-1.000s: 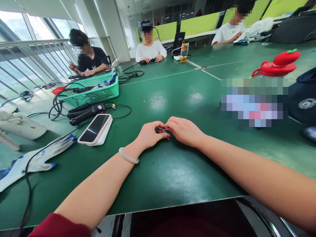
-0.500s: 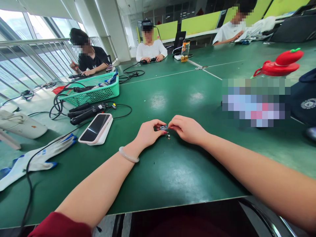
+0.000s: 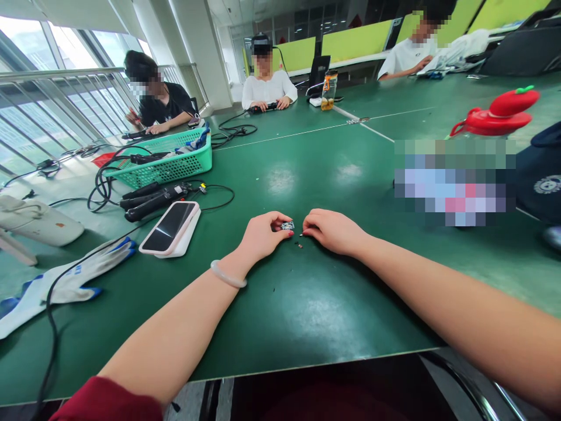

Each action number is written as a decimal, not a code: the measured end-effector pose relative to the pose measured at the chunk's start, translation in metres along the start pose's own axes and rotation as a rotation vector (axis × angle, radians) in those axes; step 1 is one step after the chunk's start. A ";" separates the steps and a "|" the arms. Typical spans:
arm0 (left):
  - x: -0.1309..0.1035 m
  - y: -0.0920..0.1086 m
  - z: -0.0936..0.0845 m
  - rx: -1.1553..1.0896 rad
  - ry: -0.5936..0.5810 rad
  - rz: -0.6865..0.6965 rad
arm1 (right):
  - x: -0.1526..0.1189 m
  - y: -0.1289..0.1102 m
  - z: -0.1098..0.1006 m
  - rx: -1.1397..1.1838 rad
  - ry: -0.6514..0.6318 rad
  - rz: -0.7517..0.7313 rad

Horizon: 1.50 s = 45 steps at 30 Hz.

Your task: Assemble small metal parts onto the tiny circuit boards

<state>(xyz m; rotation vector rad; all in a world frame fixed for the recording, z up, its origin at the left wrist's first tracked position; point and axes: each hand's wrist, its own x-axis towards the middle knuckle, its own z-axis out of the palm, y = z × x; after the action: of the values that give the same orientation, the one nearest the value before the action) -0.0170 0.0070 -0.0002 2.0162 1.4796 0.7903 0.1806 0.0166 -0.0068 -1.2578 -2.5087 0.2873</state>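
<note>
A small patterned grey-and-white piece (image 3: 287, 225) is pinched between the thumb and fingers of my left hand (image 3: 263, 234), just above the green table (image 3: 324, 316). My right hand (image 3: 331, 231) is a short way to the right, its fingers closed in a pinch. At those fingertips a tiny pale bit shows, too small to name. Between the hands, slightly nearer to me, a tiny brownish part (image 3: 300, 246) lies on the table with a small dark bit beside it.
Left are a phone (image 3: 170, 228), a white-blue glove (image 3: 74, 278), black tools (image 3: 153, 200), cables and a green basket (image 3: 164, 164). Right are a red-lidded bottle (image 3: 495, 120) and a dark bag (image 3: 541, 172). Three people sit across the table; an orange-topped bottle (image 3: 328, 90) stands there.
My right hand has moved slightly down and away from my left hand. The small white-and-dark part between the hands no longer lies where it was. My left hand has barely shifted.
</note>
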 end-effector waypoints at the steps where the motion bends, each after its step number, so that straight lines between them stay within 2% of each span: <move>1: 0.000 0.000 0.000 -0.001 -0.001 0.000 | -0.001 0.000 -0.001 -0.003 0.008 0.015; 5: 0.000 -0.002 0.000 0.004 0.001 -0.004 | -0.004 -0.003 -0.004 0.030 0.018 0.003; 13: 0.001 -0.004 0.000 0.029 0.005 0.011 | -0.010 -0.016 -0.006 0.038 -0.083 -0.087; 20: 0.001 -0.002 0.000 -0.001 -0.020 -0.009 | -0.007 -0.009 -0.001 -0.029 -0.082 -0.114; 23: 0.000 0.000 0.000 -0.019 -0.030 0.001 | -0.007 -0.007 0.000 0.029 -0.027 -0.091; 29: -0.004 0.007 0.001 -0.067 -0.097 0.050 | -0.007 -0.013 -0.003 0.158 0.189 -0.085; 33: -0.005 0.008 0.002 -0.124 -0.130 0.063 | -0.008 -0.017 -0.004 0.154 0.193 -0.135; 40: -0.002 0.007 0.000 -0.275 -0.199 0.007 | -0.009 -0.017 -0.005 0.128 0.208 -0.158; 45: 0.000 0.005 0.000 -0.237 -0.144 -0.010 | -0.009 -0.016 -0.006 0.104 0.234 -0.177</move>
<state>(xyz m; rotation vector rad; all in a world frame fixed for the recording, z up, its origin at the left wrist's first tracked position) -0.0140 0.0057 0.0029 1.8460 1.2528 0.7601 0.1763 0.0002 0.0019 -0.9615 -2.3515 0.2114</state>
